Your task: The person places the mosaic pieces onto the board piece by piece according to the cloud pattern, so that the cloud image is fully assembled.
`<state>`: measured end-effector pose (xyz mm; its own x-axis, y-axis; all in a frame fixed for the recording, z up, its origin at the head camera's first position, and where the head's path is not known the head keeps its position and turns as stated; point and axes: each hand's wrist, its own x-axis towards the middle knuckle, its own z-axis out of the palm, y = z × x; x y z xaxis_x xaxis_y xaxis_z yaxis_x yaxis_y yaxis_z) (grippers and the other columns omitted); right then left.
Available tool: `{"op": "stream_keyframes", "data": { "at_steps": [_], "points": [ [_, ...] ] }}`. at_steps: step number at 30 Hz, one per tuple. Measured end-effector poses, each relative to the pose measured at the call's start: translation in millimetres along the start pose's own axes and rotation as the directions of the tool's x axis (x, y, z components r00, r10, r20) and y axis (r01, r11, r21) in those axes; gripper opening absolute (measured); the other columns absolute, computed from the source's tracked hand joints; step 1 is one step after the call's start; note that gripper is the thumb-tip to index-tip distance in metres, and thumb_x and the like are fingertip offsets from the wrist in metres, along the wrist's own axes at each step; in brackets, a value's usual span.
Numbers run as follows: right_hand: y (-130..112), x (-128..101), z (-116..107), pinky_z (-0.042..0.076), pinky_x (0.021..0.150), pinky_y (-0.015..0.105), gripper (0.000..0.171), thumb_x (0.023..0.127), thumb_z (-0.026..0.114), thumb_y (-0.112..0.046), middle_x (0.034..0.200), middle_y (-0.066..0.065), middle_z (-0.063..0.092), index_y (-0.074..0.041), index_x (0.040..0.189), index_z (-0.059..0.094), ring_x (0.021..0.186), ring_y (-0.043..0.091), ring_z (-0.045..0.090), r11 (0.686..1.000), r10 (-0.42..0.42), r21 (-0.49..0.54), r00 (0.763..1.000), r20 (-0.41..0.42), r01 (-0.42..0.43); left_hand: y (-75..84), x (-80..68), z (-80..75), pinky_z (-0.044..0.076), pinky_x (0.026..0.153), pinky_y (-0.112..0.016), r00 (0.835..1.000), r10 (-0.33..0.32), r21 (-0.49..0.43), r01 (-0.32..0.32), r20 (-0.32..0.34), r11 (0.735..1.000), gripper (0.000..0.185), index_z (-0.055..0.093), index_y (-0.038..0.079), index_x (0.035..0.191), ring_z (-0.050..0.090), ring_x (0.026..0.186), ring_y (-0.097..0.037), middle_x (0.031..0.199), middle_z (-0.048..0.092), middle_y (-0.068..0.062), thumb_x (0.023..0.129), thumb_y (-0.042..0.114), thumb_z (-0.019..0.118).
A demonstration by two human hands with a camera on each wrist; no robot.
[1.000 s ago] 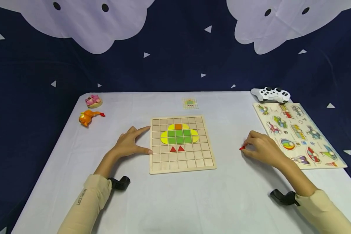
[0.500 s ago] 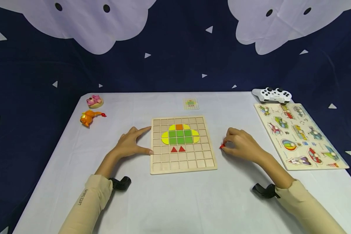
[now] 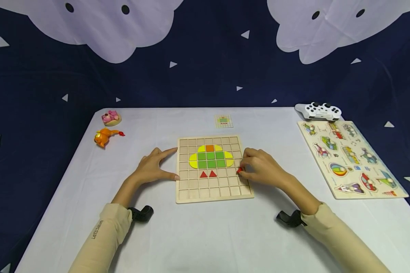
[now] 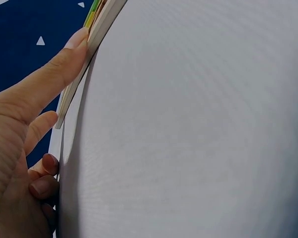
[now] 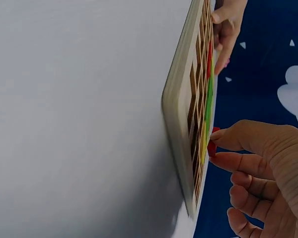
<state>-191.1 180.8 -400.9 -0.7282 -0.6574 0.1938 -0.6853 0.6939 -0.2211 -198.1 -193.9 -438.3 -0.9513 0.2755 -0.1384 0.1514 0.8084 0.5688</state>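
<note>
A wooden grid board [image 3: 191, 185] lies mid-table, with green, yellow and orange pieces making a shape and two red triangles [image 3: 207, 174] under it. My left hand [image 3: 153, 167] rests against the board's left edge [image 4: 92, 34], index finger and thumb spread straight along it. My right hand [image 3: 259, 167] hovers over the board's right side and pinches a small red piece [image 3: 239, 170] between thumb and index finger. The right wrist view shows that red piece [image 5: 212, 143] held just above the board [image 5: 181, 124].
A pattern card [image 3: 223, 121] lies behind the board. A pink toy [image 3: 111, 118] and an orange toy [image 3: 104, 137] sit at the far left. A white game controller [image 3: 319, 110] and a vehicle peg puzzle [image 3: 352, 157] occupy the right side.
My right hand has carried the red piece leftward from beside the peg puzzle to over the board's right columns. The left hand has stayed put.
</note>
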Motion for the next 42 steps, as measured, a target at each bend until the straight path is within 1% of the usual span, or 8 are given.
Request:
{"op": "stream_keyframes", "data": {
  "at_steps": [8,15,19,23,27,34,42],
  "points": [
    [-16.1,18.1,7.4,0.045,0.076,0.036,0.012,0.080,0.080,-0.022,0.089,-0.002,0.057,-0.011,0.086,0.078,0.080,0.014,0.054,0.999,-0.049,0.001,0.999,0.018,0.049,0.7,-0.1,0.8,0.031,0.084,-0.042,1.000,-0.010,0.003,0.010,0.005,1.000,0.104,0.041,0.028,0.153,0.044,0.091,-0.022,0.104,0.048,-0.008,0.064,0.057,0.087],
    [-23.1,26.7,11.9,0.047,0.079,0.037,0.011,0.080,0.080,-0.021,0.088,-0.002,0.056,-0.012,0.085,0.077,0.079,0.013,0.052,0.997,-0.075,0.004,0.997,0.023,0.075,1.9,-0.3,0.4,0.031,0.082,-0.039,1.000,-0.010,0.000,0.010,0.007,1.000,0.104,0.041,0.028,0.152,0.043,0.088,-0.022,0.102,0.048,-0.008,0.064,0.056,0.087],
    [-25.3,30.1,14.7,0.046,0.078,0.036,0.011,0.081,0.080,-0.022,0.088,-0.003,0.057,-0.013,0.086,0.078,0.079,0.012,0.050,0.996,-0.087,-0.010,0.995,0.037,0.088,2.6,-0.3,0.5,0.031,0.082,-0.040,1.000,-0.006,0.000,0.006,0.006,1.000,0.104,0.041,0.028,0.152,0.043,0.089,-0.022,0.102,0.048,-0.008,0.063,0.056,0.087],
    [-26.7,32.1,17.2,0.047,0.081,0.036,0.012,0.081,0.081,-0.022,0.089,-0.003,0.059,-0.012,0.087,0.078,0.080,0.011,0.052,0.995,-0.101,-0.024,0.994,0.050,0.102,3.1,-0.4,0.4,0.031,0.083,-0.040,1.000,-0.003,-0.002,0.003,0.004,1.000,0.104,0.041,0.028,0.152,0.043,0.089,-0.022,0.102,0.048,-0.008,0.063,0.056,0.088],
    [-27.5,32.0,18.6,0.048,0.084,0.037,0.011,0.082,0.081,-0.019,0.090,-0.002,0.060,-0.011,0.088,0.078,0.080,0.012,0.053,0.995,-0.098,-0.011,0.993,0.059,0.099,3.8,-0.3,0.5,0.032,0.083,-0.041,1.000,0.000,-0.005,0.000,0.004,1.000,0.104,0.042,0.028,0.152,0.043,0.089,-0.022,0.102,0.048,-0.008,0.063,0.056,0.088],
    [-28.1,29.9,18.6,0.048,0.086,0.038,0.010,0.082,0.081,-0.017,0.090,-0.001,0.058,-0.011,0.089,0.077,0.080,0.012,0.052,0.996,-0.087,0.008,0.994,0.064,0.086,4.9,0.8,1.3,0.032,0.084,-0.042,1.000,0.003,-0.006,-0.003,-0.001,1.000,0.105,0.042,0.028,0.152,0.044,0.088,-0.022,0.102,0.048,-0.008,0.062,0.056,0.088],
    [-28.9,26.8,18.5,0.047,0.081,0.037,0.008,0.083,0.079,-0.015,0.090,-0.002,0.059,-0.011,0.089,0.077,0.081,0.012,0.052,0.996,-0.083,0.044,0.994,0.067,0.080,4.5,1.0,2.6,0.032,0.085,-0.042,1.000,-0.004,-0.007,0.004,0.003,1.000,0.104,0.042,0.028,0.152,0.044,0.089,-0.022,0.102,0.048,-0.008,0.062,0.056,0.088]
  ]
}}
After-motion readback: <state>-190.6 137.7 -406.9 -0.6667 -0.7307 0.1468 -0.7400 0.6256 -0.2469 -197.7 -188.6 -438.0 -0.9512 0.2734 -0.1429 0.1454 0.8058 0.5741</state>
